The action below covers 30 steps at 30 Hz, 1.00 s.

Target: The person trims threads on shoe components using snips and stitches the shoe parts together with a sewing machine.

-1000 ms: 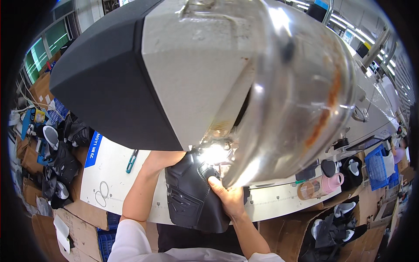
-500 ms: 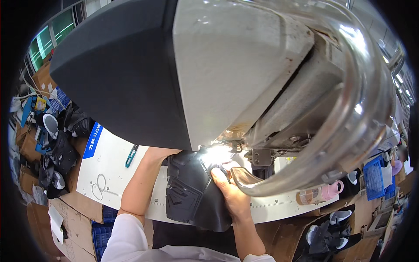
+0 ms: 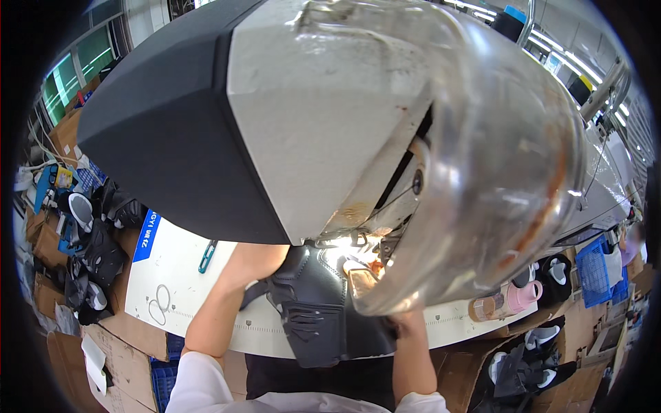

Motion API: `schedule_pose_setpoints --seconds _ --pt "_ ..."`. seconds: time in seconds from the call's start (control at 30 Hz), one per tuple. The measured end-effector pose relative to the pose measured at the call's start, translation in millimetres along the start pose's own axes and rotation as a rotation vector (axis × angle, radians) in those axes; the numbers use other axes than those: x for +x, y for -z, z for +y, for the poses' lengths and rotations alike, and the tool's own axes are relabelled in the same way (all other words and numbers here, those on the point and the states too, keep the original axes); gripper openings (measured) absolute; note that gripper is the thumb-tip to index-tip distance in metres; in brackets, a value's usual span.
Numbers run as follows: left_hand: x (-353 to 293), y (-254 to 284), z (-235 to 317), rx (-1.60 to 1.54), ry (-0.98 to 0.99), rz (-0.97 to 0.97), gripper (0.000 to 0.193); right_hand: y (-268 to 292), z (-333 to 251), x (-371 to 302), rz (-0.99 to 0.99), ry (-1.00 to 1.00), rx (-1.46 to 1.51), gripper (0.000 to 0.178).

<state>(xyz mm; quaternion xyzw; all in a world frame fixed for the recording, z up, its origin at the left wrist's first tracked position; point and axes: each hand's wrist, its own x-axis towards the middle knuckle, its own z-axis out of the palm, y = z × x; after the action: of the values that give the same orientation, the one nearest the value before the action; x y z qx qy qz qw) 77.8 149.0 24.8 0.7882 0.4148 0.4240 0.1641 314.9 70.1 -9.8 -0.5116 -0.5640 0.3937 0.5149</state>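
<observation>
A black moulded shoe upper with a stitched seam lies under the lit needle area of a sewing machine. My left hand reaches to the upper's left edge, its fingers hidden behind the dark machine cover. On the other side, my right hand grips the upper's right edge. The clear curved guard covers most of that hand, and only some fingertips show in the bright light beside the needle.
On the white table lie a teal-handled tool and thin loops. A pink-capped bottle stands at the right. Black shoe parts pile up at the left, more at lower right. A blue basket sits at far right.
The shoe upper has turned and shifted slightly right under the needle. My right hand has moved right, and its thumb has gone behind the guard. The whole view has shifted, with the guard now looming larger.
</observation>
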Motion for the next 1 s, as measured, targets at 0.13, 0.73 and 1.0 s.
schedule_pose_setpoints --seconds 0.13,0.73,1.0 --pt "-6.5 -4.9 10.8 -0.086 0.112 0.028 0.016 -5.4 28.5 13.1 0.066 0.047 0.268 0.029" --pt "13.3 -0.9 -12.2 -0.055 0.019 0.036 0.014 -26.3 -2.9 6.3 0.153 -0.145 0.152 0.015" --pt "-79.6 55.0 74.9 -0.145 0.373 0.324 0.027 -62.6 -34.7 -10.0 0.295 -0.112 0.025 0.038"
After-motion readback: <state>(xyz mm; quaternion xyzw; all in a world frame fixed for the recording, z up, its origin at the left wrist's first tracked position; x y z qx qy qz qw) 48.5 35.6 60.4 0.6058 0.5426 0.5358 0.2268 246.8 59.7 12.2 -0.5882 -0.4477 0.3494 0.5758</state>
